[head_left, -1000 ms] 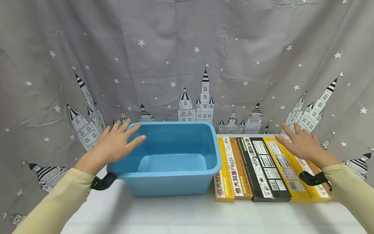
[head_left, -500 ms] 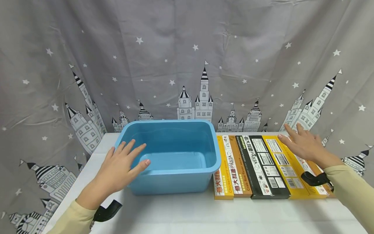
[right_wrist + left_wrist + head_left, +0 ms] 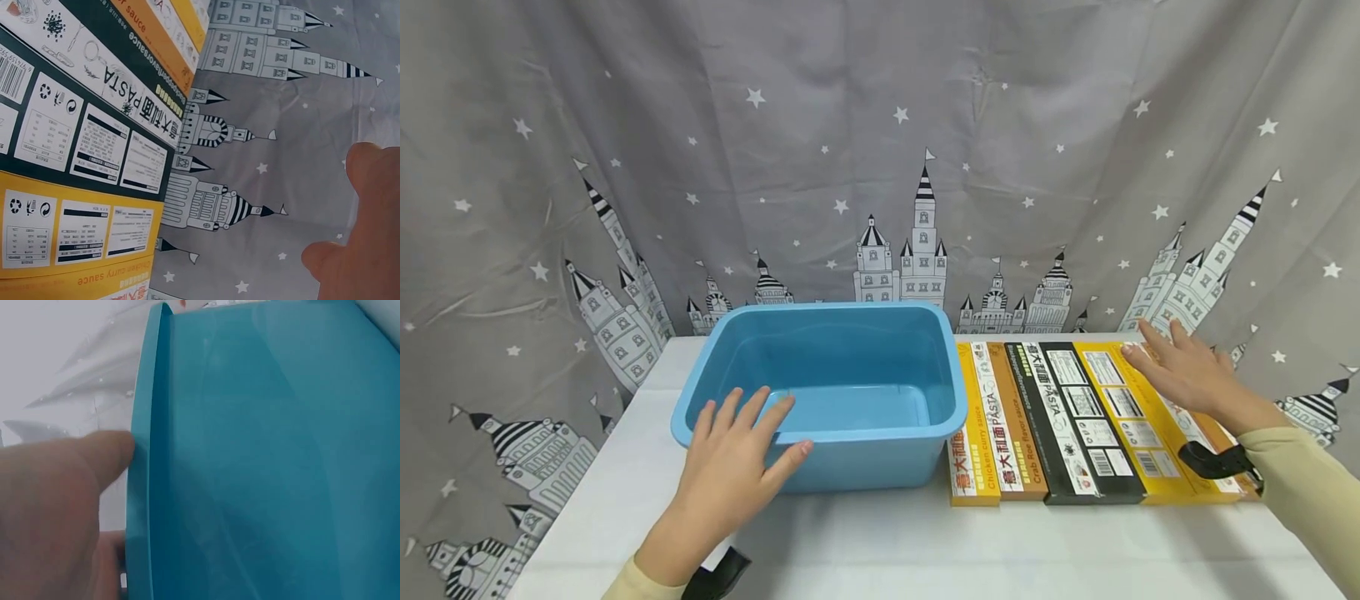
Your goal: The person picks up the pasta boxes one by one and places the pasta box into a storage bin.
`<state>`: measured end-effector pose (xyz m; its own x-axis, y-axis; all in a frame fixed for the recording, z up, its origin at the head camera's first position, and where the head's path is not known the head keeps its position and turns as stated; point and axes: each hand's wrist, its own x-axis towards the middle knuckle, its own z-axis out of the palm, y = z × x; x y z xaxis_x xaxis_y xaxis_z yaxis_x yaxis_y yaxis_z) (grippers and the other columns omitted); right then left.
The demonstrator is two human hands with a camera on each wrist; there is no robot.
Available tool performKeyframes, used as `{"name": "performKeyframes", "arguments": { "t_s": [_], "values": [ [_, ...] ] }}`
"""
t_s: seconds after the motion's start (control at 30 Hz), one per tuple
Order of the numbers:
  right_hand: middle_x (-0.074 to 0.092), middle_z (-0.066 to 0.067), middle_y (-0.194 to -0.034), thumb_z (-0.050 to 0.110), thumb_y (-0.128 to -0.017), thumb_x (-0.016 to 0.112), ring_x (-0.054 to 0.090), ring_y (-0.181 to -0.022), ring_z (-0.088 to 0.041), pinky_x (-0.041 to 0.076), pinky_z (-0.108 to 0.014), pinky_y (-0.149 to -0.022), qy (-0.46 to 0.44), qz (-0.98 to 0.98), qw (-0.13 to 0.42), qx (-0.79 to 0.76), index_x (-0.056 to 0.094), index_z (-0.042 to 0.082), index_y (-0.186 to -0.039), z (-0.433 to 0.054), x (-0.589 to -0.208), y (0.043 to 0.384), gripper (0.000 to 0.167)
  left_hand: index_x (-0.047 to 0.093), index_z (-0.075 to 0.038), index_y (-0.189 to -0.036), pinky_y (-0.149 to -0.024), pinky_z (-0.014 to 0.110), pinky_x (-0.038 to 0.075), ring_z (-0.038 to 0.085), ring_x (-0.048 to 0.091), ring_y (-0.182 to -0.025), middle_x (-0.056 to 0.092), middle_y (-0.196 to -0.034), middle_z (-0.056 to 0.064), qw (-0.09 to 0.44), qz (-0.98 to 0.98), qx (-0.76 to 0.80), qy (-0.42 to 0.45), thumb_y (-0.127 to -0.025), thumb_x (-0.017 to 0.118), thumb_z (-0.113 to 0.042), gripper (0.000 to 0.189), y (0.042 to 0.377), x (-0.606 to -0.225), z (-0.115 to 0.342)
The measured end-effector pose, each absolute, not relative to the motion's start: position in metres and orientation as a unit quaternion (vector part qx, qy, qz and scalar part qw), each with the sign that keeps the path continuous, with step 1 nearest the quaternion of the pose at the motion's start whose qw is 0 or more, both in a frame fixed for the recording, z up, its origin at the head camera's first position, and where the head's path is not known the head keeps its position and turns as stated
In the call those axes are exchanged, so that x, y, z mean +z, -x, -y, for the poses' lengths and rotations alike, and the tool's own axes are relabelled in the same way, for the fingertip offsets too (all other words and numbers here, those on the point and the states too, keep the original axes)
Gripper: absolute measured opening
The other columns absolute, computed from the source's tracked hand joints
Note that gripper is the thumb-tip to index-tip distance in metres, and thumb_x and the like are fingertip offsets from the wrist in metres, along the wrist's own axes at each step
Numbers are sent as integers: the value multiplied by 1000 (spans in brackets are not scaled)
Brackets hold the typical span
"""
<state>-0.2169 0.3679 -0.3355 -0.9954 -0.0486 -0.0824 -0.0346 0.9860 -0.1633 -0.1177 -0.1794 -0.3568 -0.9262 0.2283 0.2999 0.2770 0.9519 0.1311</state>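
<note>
A blue plastic basin stands upright on the white table, its inside bare in the head view. My left hand, fingers spread, is over the basin's near-left rim. Its thumb appears beside the rim in the left wrist view; whether it touches I cannot tell. My right hand hovers with extended fingers above the right end of a row of flat pasta boxes. That row includes a yellow box, an orange-brown box, a black box and another yellow box.
Behind the table hangs a grey curtain printed with castles and stars. The row of boxes lies right against the basin's right side. White table surface extends in front of both.
My left hand has moved toward me and to the right, from the basin's far-left rim to its near-left rim. The right hand has shifted slightly right. Basin and boxes stay in place.
</note>
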Motion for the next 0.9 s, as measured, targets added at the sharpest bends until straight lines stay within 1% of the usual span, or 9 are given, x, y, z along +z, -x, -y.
{"name": "performKeyframes", "arguments": {
  "t_s": [0.13,0.27,0.33,0.4,0.43,0.5,0.6,0.67,0.9],
  "values": [
    [4,-52,-153,62,-104,18,16,-134,-78,10,-88,-102,21,-995,49,-85,8,1,-161,-370,-338,216,84,62,-14,-139,-111,74,28,54,47,-136,60,-141,22,165,975,-90,117,-94,63,-50,58,111,-362,173],
    [4,-51,-153,60,-105,19,16,-134,-77,11,-89,-101,23,-995,48,-89,8,1,-161,-373,-340,217,82,64,-13,-136,-112,74,24,55,46,-136,63,-135,23,188,971,-98,106,-95,64,-46,52,108,-369,169],
    [3,-51,-154,60,-105,19,16,-134,-77,11,-89,-100,23,-994,48,-91,8,1,-161,-375,-341,217,81,66,-12,-132,-112,73,24,54,48,-132,65,-130,23,212,966,-102,108,-94,65,-43,49,109,-375,168],
    [3,-50,-154,60,-105,19,15,-135,-76,11,-89,-100,21,-994,49,-92,7,2,-161,-376,-342,216,82,69,-11,-126,-111,71,26,52,52,-126,68,-122,23,243,958,-103,114,-93,66,-42,46,111,-381,168],
    [3,-50,-154,60,-105,18,15,-135,-76,11,-89,-100,19,-994,50,-92,7,2,-161,-377,-343,216,82,70,-11,-123,-110,71,28,51,55,-121,69,-119,22,262,952,-103,119,-94,65,-44,45,112,-384,168],
    [2,-50,-154,60,-105,18,14,-135,-75,10,-89,-101,16,-994,53,-97,6,1,-161,-378,-344,216,82,71,-9,-117,-107,69,31,49,58,-112,69,-111,22,301,939,-104,130,-98,56,-51,48,114,-391,168],
    [2,-50,-154,60,-105,19,13,-136,-75,9,-89,-101,14,-993,57,-105,5,1,-161,-380,-346,215,82,72,-9,-112,-103,69,34,47,59,-101,69,-103,22,348,921,-104,141,-103,36,-60,64,118,-398,168],
    [3,-51,-153,59,-105,19,13,-135,-76,8,-90,-100,15,-992,60,-109,5,1,-161,-381,-348,214,81,72,-8,-110,-101,69,35,47,59,-98,68,-101,22,368,913,-105,145,-104,25,-64,73,120,-402,168],
    [3,-52,-152,58,-106,17,16,-133,-77,12,-90,-99,15,-992,57,-107,5,-2,-160,-387,-350,214,81,73,-8,-105,-98,68,35,47,57,-95,66,-98,23,385,904,-113,146,-104,27,-63,71,121,-407,168]
  ]
}}
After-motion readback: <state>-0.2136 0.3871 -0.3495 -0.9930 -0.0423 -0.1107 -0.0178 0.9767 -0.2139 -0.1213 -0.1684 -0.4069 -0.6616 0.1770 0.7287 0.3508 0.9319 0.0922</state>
